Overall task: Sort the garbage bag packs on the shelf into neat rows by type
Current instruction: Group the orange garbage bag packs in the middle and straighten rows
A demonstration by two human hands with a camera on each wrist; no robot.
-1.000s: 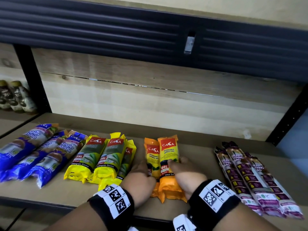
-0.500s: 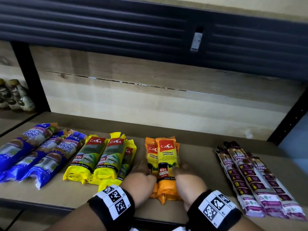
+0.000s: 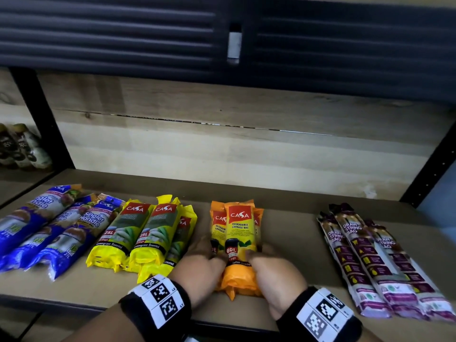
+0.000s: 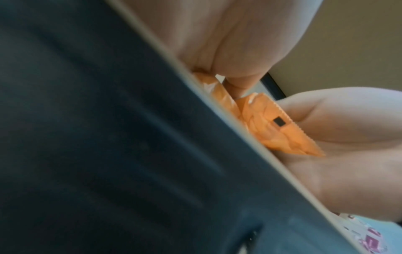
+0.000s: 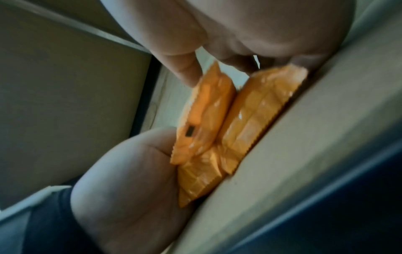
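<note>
Three orange Casa packs (image 3: 238, 230) lie bunched at the shelf's front centre, one on top of the other two. My left hand (image 3: 208, 251) grips the bundle's left side, and my right hand (image 3: 257, 254) grips its right side with the thumb over the top pack. In the left wrist view the orange packs (image 4: 272, 130) sit between my left hand (image 4: 217, 43) and right hand (image 4: 348, 137). The right wrist view shows the orange packs (image 5: 239, 120) squeezed between my right hand (image 5: 239, 25) and left hand (image 5: 130, 180). Blue packs (image 3: 49, 228), yellow packs (image 3: 145, 233) and maroon drawstring packs (image 3: 370, 262) lie in separate groups.
The wooden shelf (image 3: 291, 233) has bare board between the orange and maroon groups and behind all the packs. A dark metal shelf edge (image 3: 123, 33) hangs overhead. Black uprights (image 3: 42, 119) frame the bay. Bottles (image 3: 22, 146) stand in the bay to the left.
The right-hand orange pack slid left onto the others. Both hands closed in and pressed the orange packs into one tight bundle.
</note>
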